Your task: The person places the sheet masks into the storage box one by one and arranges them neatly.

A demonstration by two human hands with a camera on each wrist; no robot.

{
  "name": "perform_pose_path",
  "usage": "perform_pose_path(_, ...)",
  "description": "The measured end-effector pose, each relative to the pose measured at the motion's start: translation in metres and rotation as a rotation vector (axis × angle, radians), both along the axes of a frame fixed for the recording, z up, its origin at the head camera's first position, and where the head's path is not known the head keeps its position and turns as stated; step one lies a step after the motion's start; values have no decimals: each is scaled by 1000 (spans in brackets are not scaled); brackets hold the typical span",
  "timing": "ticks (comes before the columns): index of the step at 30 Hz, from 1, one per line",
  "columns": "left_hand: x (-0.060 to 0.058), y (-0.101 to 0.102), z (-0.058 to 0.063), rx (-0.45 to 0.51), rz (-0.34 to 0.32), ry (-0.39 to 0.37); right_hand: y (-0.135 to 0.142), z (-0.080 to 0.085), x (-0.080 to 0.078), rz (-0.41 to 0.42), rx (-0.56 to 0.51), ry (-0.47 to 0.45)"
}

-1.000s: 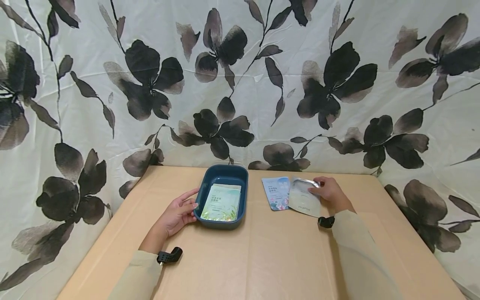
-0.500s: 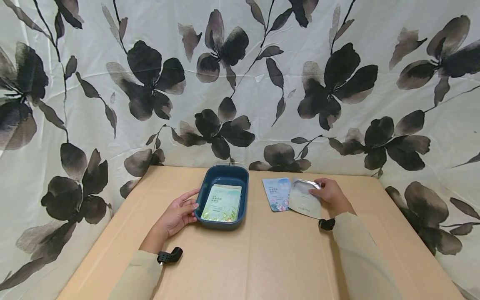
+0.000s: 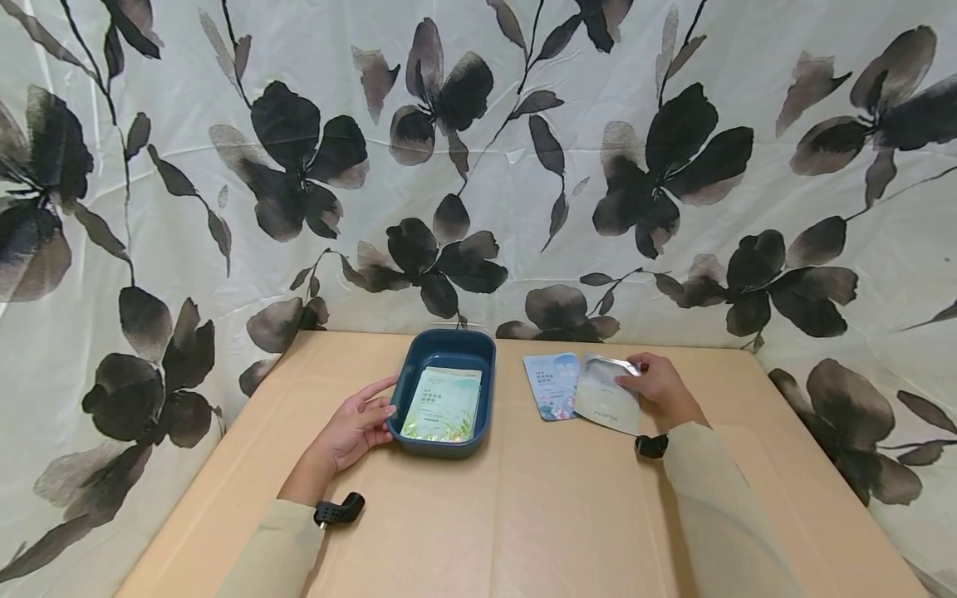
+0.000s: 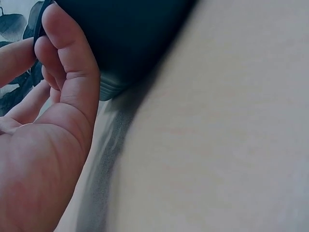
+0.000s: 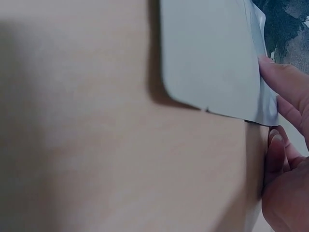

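Note:
My left hand (image 3: 353, 432) grips the left rim of a dark blue plastic tub (image 3: 443, 450), thumb and fingertips at its edge; the left wrist view shows the thumb (image 4: 63, 29) against the tub's side. Inside the tub lies a pale green face mask sachet (image 3: 443, 403) printed with grass and flowers. On the right, my right hand (image 3: 661, 389) pinches the upper right corner of a silvery-white face mask sachet (image 3: 606, 403). Close up in the right wrist view, that sachet (image 5: 212, 53) is tilted with its plain side showing, thumb on top. Its left edge overlaps a light blue flowered sachet (image 3: 552, 384).
All this stands on a light tan table (image 3: 493, 531), toward its far edge. A white curtain (image 3: 538, 166) with dark flowers hangs right behind the table and down both sides. Black wrist cameras (image 3: 340, 508) sit on both forearms.

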State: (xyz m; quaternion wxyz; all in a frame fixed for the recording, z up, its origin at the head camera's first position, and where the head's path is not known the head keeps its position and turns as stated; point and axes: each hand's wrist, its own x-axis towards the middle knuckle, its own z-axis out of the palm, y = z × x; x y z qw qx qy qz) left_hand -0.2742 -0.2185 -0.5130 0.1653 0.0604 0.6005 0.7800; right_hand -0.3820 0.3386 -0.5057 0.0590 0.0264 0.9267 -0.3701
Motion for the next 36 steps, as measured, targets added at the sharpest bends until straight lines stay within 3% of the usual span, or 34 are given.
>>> perform_pose_path(6,0,0,2,9,11,-6,1,-3,-9,15,-3,16)
perform_pose_path(19,-1,-1,0,2,6,5,0,0,-8,-38,-27,-20)
perform_pose_path(36,-4,0,0,12,13,-19,1,4,-2,9,-16,-55)
